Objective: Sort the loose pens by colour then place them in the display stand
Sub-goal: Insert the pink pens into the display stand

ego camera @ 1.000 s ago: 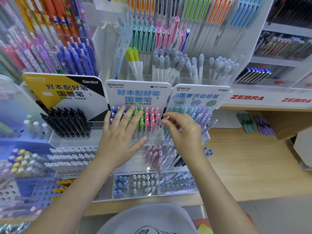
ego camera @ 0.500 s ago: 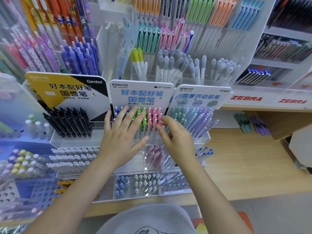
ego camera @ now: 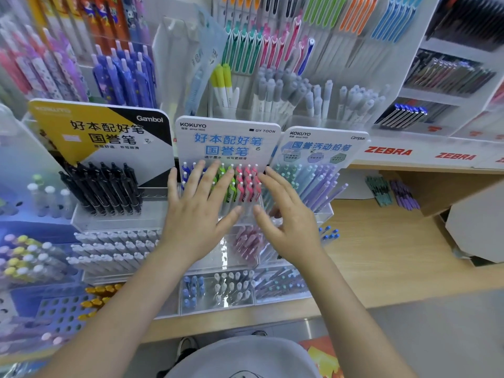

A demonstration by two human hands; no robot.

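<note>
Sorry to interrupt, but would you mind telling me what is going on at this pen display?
A person is tidying the middle Kokuyo display stand. Both hands are spread flat over its pens: the left hand covers the blue pens and green pens, the right hand lies just right of the pink pens. Neither hand has a grip on a pen. The pens stand upright in colour groups.

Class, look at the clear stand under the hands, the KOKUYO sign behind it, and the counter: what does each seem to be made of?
Stand: looks like clear acrylic, glossy; pens show through and its edges glint.
Sign: probably printed plastic or foam board, matte, with a visible white edge and rounded corners.
Counter: wood or wood-look laminate, smooth; pale grain lines show.
</note>
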